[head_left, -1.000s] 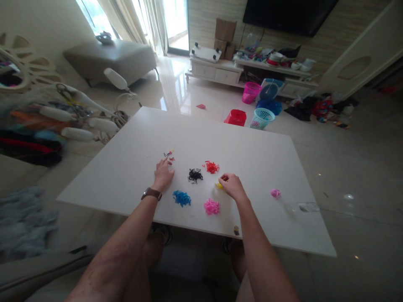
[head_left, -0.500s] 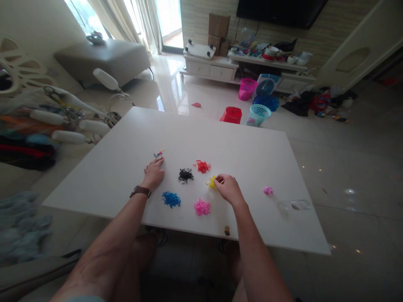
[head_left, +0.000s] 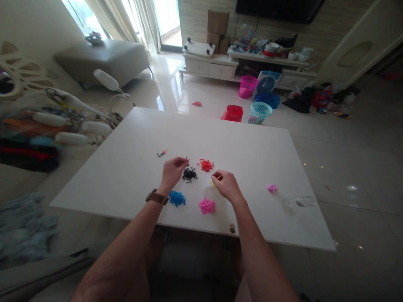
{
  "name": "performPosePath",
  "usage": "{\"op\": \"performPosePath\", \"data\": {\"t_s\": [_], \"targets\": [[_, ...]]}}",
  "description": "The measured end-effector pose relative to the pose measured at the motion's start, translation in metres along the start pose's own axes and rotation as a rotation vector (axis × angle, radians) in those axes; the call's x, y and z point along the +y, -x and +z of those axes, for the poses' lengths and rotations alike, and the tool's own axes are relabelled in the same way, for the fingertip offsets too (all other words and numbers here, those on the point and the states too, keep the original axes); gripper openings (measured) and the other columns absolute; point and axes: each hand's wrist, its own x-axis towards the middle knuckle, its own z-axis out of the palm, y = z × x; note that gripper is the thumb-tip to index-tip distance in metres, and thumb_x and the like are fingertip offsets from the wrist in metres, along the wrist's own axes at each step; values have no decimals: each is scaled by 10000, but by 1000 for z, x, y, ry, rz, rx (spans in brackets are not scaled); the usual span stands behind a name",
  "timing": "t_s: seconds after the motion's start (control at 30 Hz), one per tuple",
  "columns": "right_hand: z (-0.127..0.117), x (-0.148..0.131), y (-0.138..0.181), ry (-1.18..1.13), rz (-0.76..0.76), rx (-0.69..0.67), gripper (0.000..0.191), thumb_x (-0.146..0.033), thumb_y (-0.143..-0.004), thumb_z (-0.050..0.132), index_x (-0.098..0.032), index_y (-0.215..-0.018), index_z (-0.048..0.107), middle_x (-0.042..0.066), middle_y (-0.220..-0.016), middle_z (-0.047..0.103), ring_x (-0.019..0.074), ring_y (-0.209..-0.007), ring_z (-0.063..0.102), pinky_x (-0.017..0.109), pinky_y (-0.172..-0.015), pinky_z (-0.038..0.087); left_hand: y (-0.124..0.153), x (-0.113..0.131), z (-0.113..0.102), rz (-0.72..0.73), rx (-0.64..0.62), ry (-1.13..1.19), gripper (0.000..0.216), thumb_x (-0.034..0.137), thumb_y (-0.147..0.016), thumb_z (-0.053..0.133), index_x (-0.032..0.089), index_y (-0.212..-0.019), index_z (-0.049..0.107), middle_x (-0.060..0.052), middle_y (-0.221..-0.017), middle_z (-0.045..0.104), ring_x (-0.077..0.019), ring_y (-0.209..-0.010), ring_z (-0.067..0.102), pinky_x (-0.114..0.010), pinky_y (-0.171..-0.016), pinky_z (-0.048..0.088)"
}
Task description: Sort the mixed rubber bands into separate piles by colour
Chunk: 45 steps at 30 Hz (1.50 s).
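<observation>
My left hand (head_left: 172,171) is raised just above the pile of small black loop-shaped pieces (head_left: 189,174). Its fingers pinch a tiny red and dark piece (head_left: 188,160). My right hand (head_left: 226,184) is closed over the yellow pieces (head_left: 212,183), mostly hiding them, with a slim yellow piece (head_left: 219,178) between its fingers. Between the hands lies a pile of red pieces (head_left: 206,165). Nearer me are a blue pile (head_left: 177,198) and a pink pile (head_left: 207,205). A short multicoloured string of joined pieces (head_left: 162,153) rests beyond my left hand.
The white table (head_left: 252,147) also bears a pink ball-like object (head_left: 272,189), a clear container (head_left: 305,201) and a small yellow and dark figure (head_left: 232,227) by the near edge. A red bin (head_left: 233,112) and a light blue basket (head_left: 260,112) stand beyond the far edge.
My left hand has left the multicoloured string and moved right to above the black pile, now pinching a small piece. My right hand stays at the yellow pieces. The view has shifted slightly.
</observation>
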Motion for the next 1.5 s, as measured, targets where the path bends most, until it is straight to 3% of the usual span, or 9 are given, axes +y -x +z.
{"op": "performPosePath", "data": {"t_s": [0.13, 0.3, 0.47, 0.7, 0.8, 0.93, 1.1, 1.33, 1.5], "targets": [[15, -14, -4, -200, -53, 58, 141, -303, -837, 624, -207, -777, 707, 24, -811, 740, 167, -728, 667, 288, -715, 508, 17, 12, 20, 27, -147, 167, 205, 333, -759, 768, 192, -806, 627, -48, -766, 750, -214, -766, 755, -311, -717, 585], [25, -22, -10, -418, -40, 170, 252, -401, -840, 667, -189, -963, 726, 69, -970, 749, 186, -823, 683, 305, -739, 554, 27, 26, 19, 61, -231, 175, 275, 281, -775, 771, 219, -940, 561, -37, -841, 774, -197, -802, 754, -323, -769, 593], [32, -21, -13, -481, -80, 93, 375, -420, -845, 681, -217, -1159, 719, 95, -1192, 711, 183, -903, 685, 309, -762, 571, 32, 40, 11, 125, -309, 69, 266, 229, -802, 731, 230, -1037, 605, -26, -871, 779, -176, -836, 744, -298, -815, 574], [41, -20, -15, -452, -61, 86, 218, -389, -800, 718, -188, -878, 748, 57, -833, 745, 195, -778, 688, 315, -736, 557, 31, 34, 3, 112, -356, 49, 316, 206, -798, 721, 232, -1090, 602, -7, -823, 764, -167, -795, 736, -273, -774, 565], [42, -17, -19, -476, -23, 160, 221, -387, -794, 714, -184, -875, 745, 60, -848, 752, 188, -753, 682, 316, -733, 556, 26, 31, -2, 88, -329, 20, 312, 184, -786, 721, 228, -1077, 620, -11, -808, 764, -170, -757, 731, -275, -734, 565], [46, -5, -24, -455, 26, 244, 227, -376, -783, 700, -176, -881, 740, 56, -830, 750, 181, -721, 668, 317, -723, 551, 15, 26, -10, 24, -183, 4, 143, 173, -773, 715, 192, -908, 673, -47, -784, 763, -190, -752, 736, -303, -733, 574], [63, 4, -25, -244, 62, 127, 163, -300, -758, 683, -183, -848, 750, 44, -799, 754, 192, -760, 686, 316, -772, 534, 5, 21, -20, -62, -66, 152, 89, 229, -770, 722, 151, -814, 714, -82, -793, 760, -208, -737, 744, -320, -714, 589], [99, -2, -25, 5, 56, -55, 113, -224, -793, 643, -190, -799, 751, 41, -777, 755, 176, -748, 683, 283, -762, 503, 6, 17, -22, -72, -95, 172, 120, 254, -773, 708, 151, -823, 746, -79, -787, 760, -209, -737, 746, -327, -739, 586], [108, -4, -27, 10, 72, -38, 130, -247, -791, 670, -194, -870, 759, 38, -781, 752, 174, -753, 681, 278, -775, 506, 8, 10, -20, -154, -172, 282, 158, 292, -764, 733, 147, -826, 738, -80, -803, 763, -214, -761, 749, -361, -786, 603]]}}
